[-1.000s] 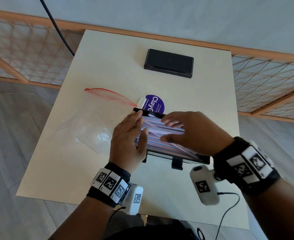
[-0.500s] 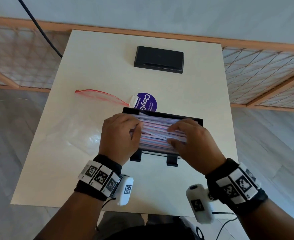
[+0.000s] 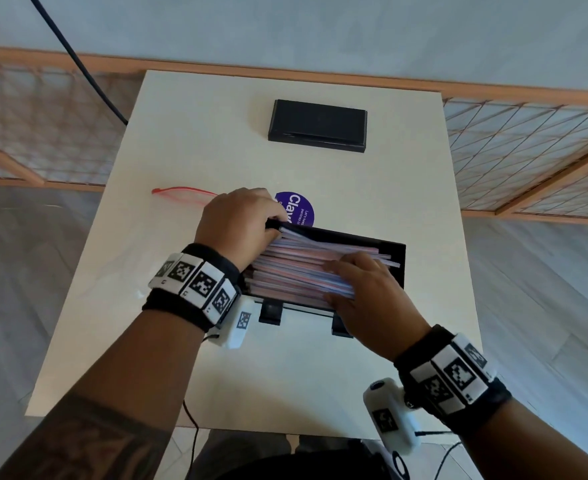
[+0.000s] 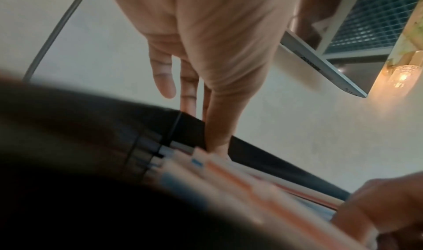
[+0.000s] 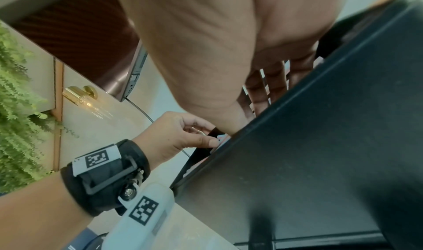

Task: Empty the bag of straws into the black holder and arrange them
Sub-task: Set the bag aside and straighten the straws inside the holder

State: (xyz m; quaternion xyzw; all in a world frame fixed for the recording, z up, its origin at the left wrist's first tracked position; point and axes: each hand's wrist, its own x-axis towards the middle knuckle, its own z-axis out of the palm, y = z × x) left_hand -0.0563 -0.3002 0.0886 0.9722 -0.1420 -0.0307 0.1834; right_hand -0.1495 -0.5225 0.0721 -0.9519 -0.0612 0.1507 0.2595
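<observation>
The black holder (image 3: 398, 261) stands mid-table, full of paper-wrapped straws (image 3: 296, 268) lying lengthwise. My left hand (image 3: 240, 220) is at its far-left corner, fingers curled over the end wall. In the left wrist view the thumb (image 4: 217, 127) presses the straw ends (image 4: 228, 174) while the other fingers hang outside the wall. My right hand (image 3: 365, 289) lies flat on the straws near their right ends, fingers spread. The right wrist view shows those fingers (image 5: 270, 84) above the holder's front wall (image 5: 309, 163). The clear bag with a red zip (image 3: 181, 194) lies flat to the left.
A flat black box (image 3: 318, 126) sits at the table's far side. A round purple sticker (image 3: 299, 209) lies just behind the holder. Wooden lattice rails run behind and beside the table (image 3: 320, 382). A cable hangs at the back left.
My left hand has left the top of the straws and now grips the holder's far-left corner. The right hand still lies on the straws, a little nearer their right ends.
</observation>
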